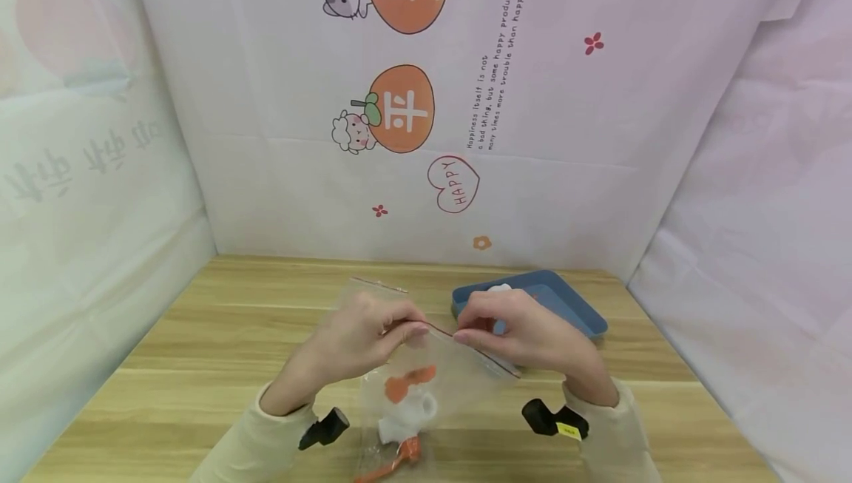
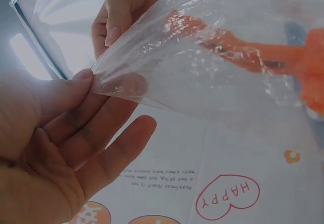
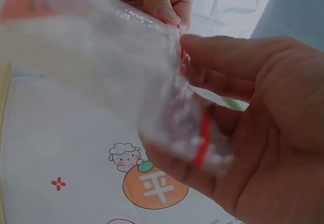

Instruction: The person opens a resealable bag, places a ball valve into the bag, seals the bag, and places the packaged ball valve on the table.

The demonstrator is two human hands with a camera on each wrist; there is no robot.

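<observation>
A clear zip bag (image 1: 466, 387) with a red seal line hangs between both hands over the table. Inside it lie an orange piece (image 1: 409, 383), a white plastic part (image 1: 407, 416) and an orange part with a long handle (image 1: 399, 461). My left hand (image 1: 353, 335) pinches the bag's top edge between thumb and forefinger; its other fingers are spread behind the film in the left wrist view. A short way along the same edge, my right hand (image 1: 526, 328) pinches the red seal (image 3: 202, 138) between thumb and fingers. The bag's far corner droops past the right fingers.
A blue tray (image 1: 572, 298) stands behind the right hand, with a white item (image 1: 499, 288) partly hidden in it. Another clear bag (image 1: 379, 285) lies behind the left hand on the wooden table (image 1: 220, 335). Printed white cloth (image 1: 299, 187) walls the back and sides.
</observation>
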